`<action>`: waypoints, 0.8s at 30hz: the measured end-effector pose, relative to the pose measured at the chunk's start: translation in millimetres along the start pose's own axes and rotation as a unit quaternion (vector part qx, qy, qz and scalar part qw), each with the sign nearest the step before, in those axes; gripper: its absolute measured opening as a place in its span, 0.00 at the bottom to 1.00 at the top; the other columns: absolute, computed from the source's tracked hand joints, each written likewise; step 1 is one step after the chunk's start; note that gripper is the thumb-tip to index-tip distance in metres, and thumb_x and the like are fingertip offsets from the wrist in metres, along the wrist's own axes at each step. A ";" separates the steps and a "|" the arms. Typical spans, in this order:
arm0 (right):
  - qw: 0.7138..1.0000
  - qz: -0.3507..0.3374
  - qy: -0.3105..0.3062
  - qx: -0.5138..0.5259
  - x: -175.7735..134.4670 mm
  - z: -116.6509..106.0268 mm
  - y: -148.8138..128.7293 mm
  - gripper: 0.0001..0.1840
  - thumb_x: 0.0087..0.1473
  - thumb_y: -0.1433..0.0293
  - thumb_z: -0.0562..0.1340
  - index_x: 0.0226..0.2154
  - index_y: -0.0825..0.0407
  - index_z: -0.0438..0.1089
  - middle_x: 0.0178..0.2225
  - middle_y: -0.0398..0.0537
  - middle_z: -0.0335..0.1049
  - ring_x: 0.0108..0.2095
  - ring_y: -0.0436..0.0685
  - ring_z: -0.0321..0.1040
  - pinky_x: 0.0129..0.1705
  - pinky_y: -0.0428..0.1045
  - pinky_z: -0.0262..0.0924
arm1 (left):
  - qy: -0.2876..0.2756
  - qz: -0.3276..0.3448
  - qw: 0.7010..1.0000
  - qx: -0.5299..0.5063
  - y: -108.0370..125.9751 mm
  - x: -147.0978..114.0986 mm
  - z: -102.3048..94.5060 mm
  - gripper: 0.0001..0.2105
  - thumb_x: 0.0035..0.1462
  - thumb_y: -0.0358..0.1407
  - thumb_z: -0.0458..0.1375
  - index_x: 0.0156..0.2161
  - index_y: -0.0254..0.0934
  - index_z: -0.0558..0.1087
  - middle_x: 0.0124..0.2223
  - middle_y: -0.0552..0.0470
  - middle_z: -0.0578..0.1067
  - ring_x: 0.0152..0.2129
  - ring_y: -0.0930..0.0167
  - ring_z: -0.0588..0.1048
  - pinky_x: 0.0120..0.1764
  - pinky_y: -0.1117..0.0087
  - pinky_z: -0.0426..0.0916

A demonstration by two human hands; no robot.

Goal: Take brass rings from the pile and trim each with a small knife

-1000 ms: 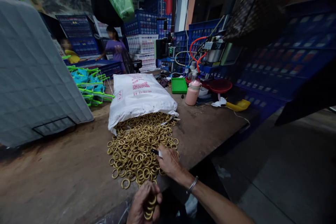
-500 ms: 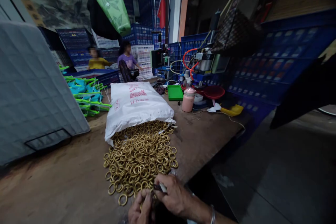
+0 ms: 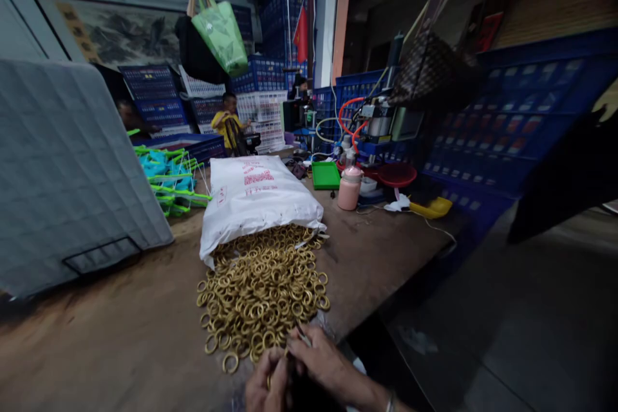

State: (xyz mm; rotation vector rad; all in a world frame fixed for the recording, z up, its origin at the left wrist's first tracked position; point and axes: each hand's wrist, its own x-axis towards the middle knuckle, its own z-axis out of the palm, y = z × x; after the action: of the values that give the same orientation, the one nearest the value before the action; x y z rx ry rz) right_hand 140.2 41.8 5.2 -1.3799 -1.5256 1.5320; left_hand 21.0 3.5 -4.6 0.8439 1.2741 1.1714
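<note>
Tabletop [image 3: 125,341] | left fingers [image 3: 279,376] pinch ring [image 3: 269,382] | right fingers [image 3: 302,351] pinch tool [image 3: 304,336] | ring heap [image 3: 263,290] just beyond both

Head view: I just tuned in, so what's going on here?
A person's two hands meet at the near edge of a heap of gold rings. The left hand holds at least one ring, mostly hidden; the right hand grips a small slim tool. The heap spreads from a white sack lying on the table.

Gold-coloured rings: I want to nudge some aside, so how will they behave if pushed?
The gold-coloured rings would probably scatter, since they lie loosely heaped. Those lying flat at the near edge should slide rather than roll.
</note>
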 end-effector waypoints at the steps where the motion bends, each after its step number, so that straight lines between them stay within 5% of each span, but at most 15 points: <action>1: 1.000 -0.012 0.013 -0.012 -1.8 -0.9 -2.6 0.09 0.49 0.66 0.52 0.22 0.54 0.60 0.18 0.38 0.57 0.21 0.46 0.53 0.24 0.41 0.48 | 0.005 -0.009 1.000 -0.002 2.7 -2.8 1.6 0.15 0.40 0.48 0.59 0.22 0.36 0.70 0.15 0.59 0.62 0.11 0.78 0.57 0.16 0.78 0.53; 7: 0.994 -0.059 0.027 -0.087 -7.1 -1.2 -2.7 0.08 0.47 0.67 0.55 0.23 0.54 0.62 0.20 0.37 0.57 0.23 0.46 0.53 0.25 0.41 0.48 | -0.033 -0.076 0.997 -0.005 3.9 -12.3 0.4 0.15 0.46 0.48 0.55 0.27 0.37 0.66 0.17 0.61 0.61 0.10 0.81 0.57 0.14 0.80 0.49; 24: 0.997 -0.066 -0.019 -0.028 -10.4 -0.9 0.8 0.12 0.52 0.66 0.52 0.22 0.55 0.61 0.18 0.37 0.57 0.21 0.45 0.53 0.25 0.41 0.50 | -0.090 -0.103 0.978 -0.156 -2.2 -22.3 -3.4 0.12 0.49 0.44 0.56 0.29 0.36 0.63 0.20 0.61 0.61 0.12 0.82 0.56 0.14 0.81 0.46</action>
State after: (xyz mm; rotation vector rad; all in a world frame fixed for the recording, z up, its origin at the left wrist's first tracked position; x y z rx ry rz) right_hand 144.4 32.5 7.4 -1.2610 -1.6588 1.4528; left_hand 20.0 -18.9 -1.4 0.5577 0.9714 1.0677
